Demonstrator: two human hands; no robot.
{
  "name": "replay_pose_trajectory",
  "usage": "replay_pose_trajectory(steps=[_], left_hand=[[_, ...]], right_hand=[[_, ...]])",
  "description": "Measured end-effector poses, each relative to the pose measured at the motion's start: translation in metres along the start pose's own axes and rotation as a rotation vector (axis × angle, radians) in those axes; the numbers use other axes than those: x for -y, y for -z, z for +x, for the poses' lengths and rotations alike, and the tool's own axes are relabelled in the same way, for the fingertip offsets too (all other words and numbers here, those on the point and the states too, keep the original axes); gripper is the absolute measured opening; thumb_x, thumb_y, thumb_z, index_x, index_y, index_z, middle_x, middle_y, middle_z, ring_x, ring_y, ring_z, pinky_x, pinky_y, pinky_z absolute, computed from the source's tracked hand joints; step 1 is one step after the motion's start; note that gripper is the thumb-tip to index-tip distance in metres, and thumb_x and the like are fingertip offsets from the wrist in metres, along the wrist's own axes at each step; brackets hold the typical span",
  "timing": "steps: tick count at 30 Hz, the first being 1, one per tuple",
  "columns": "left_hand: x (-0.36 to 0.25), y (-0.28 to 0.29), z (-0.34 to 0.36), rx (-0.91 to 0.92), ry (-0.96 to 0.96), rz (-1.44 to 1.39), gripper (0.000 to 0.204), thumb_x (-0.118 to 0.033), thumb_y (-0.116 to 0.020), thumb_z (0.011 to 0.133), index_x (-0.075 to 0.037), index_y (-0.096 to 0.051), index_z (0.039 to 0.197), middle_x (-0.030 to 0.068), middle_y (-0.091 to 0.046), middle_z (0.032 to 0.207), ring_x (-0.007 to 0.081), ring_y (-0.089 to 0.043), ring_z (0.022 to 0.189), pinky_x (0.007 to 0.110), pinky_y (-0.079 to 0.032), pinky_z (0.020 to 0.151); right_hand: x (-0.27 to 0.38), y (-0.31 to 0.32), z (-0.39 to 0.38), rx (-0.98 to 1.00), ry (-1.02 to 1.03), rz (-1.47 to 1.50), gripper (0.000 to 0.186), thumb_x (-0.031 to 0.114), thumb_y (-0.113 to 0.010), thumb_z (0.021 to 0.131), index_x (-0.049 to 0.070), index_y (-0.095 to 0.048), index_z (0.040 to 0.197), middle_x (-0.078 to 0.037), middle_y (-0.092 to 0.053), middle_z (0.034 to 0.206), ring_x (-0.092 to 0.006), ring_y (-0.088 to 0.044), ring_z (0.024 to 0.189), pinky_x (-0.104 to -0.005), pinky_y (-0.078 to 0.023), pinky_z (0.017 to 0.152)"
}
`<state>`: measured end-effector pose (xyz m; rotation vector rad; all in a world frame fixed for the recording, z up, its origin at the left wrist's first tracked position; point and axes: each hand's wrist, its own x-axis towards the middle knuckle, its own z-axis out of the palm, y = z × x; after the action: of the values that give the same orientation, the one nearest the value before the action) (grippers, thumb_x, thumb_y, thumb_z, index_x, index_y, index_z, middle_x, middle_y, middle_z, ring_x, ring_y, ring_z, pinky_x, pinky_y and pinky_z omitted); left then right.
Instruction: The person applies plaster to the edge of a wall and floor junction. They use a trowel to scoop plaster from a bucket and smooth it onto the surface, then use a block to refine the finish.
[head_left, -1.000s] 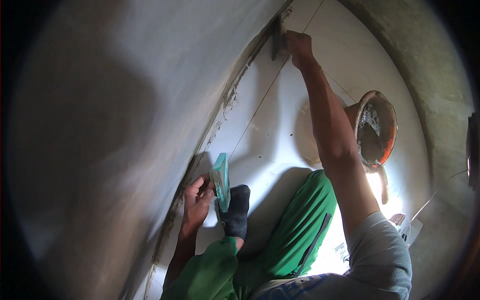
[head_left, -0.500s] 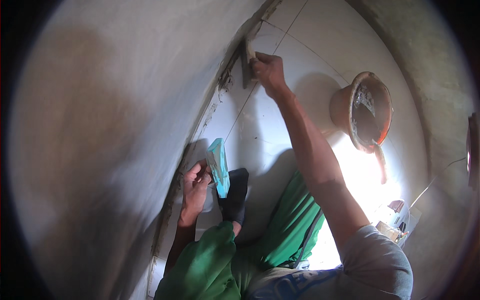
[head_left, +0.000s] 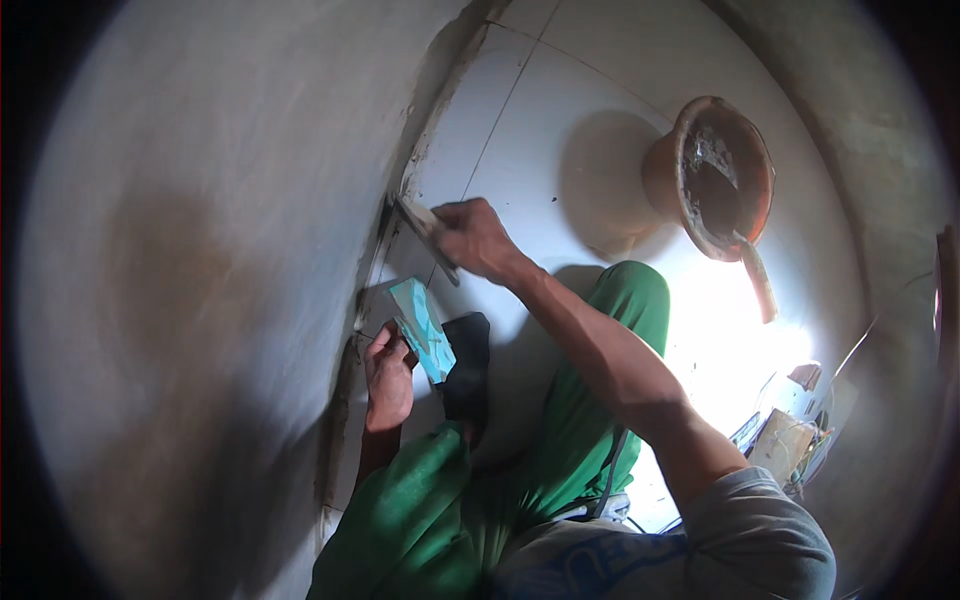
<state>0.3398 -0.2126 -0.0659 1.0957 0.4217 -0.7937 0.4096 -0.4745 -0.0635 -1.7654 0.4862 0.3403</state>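
Note:
My right hand (head_left: pixel 478 240) is closed round the grip of a plastering trowel (head_left: pixel 428 238), whose flat blade is seen nearly edge-on. The blade stands close to the joint where the left wall meets the tiled floor. Nearer to me, my left hand (head_left: pixel 390 378) is closed on a turquoise float (head_left: pixel 424 330), its flat face tilted up and smeared with grey mortar. The grip under that float is hidden. A gap separates the two tools. Rough mortar runs along the wall's foot beside both hands.
A round bucket (head_left: pixel 662 180) with wet grey mortar stands at the right on white floor tiles (head_left: pixel 545 130). A tool handle (head_left: pixel 758 280) sticks out over its rim. Bright light, a small box (head_left: pixel 783 445) and loose wires lie nearer me. Walls curve up on both sides.
My right hand has drawn the trowel from the far end of the wall joint back toward me. The turquoise float has tilted, showing more of its mortar-smeared face.

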Motion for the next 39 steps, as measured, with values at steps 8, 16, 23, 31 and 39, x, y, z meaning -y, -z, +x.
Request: replay_pose_trajectory(steps=[8,16,23,31,39], left_hand=[[-0.01,-0.038,0.026,0.155,0.209,-0.286,0.03,-0.02,-0.051,0.104,-0.003,-0.066,0.124,0.01,-0.071,0.118,0.023,-0.069,0.109,0.045,-0.053,0.099],[-0.049,-0.098,0.061,0.417,0.165,-0.213,0.056,-0.046,-0.065,0.096,-0.006,-0.063,0.136,0.0094,-0.066,0.134,0.0277,-0.062,0.126,0.048,-0.048,0.109],[-0.081,-0.091,0.062,0.491,0.051,-0.272,0.052,-0.042,-0.067,0.098,-0.007,-0.062,0.137,0.0065,-0.068,0.128,0.0222,-0.066,0.118,0.045,-0.054,0.103],[-0.107,-0.13,0.059,0.413,-0.252,-0.073,0.045,-0.023,-0.068,0.098,-0.005,-0.058,0.138,0.0054,-0.065,0.127,0.0204,-0.064,0.119,0.042,-0.051,0.106],[-0.089,-0.146,0.056,0.255,-0.651,0.512,0.044,0.008,-0.049,0.091,0.003,-0.06,0.133,0.0073,-0.064,0.125,0.0156,-0.06,0.115,0.033,-0.047,0.104]], right_hand=[[0.009,0.052,-0.108,-0.091,0.086,0.379,0.037,0.001,-0.068,0.096,-0.002,-0.063,0.133,-0.01,-0.069,0.108,-0.0172,-0.066,0.09,-0.0338,-0.057,0.085],[0.007,0.065,-0.137,-0.282,0.521,-0.083,0.063,-0.013,-0.067,0.072,0.003,-0.062,0.133,-0.016,-0.062,0.099,-0.0359,-0.065,0.087,-0.0432,-0.055,0.074],[-0.02,0.073,-0.132,-0.123,0.398,-0.102,0.055,-0.011,-0.066,0.085,0.0,-0.056,0.138,-0.014,-0.065,0.092,-0.027,-0.067,0.082,-0.0391,-0.057,0.069],[0.012,0.071,-0.149,-0.297,0.053,0.756,0.032,0.006,-0.06,0.103,-0.001,-0.066,0.133,-0.007,-0.074,0.103,-0.0138,-0.068,0.087,-0.0307,-0.056,0.081],[0.031,0.046,-0.148,-0.211,-0.074,1.203,0.03,0.009,-0.058,0.105,-0.005,-0.067,0.129,-0.008,-0.074,0.11,-0.0119,-0.07,0.094,-0.0267,-0.057,0.085]])
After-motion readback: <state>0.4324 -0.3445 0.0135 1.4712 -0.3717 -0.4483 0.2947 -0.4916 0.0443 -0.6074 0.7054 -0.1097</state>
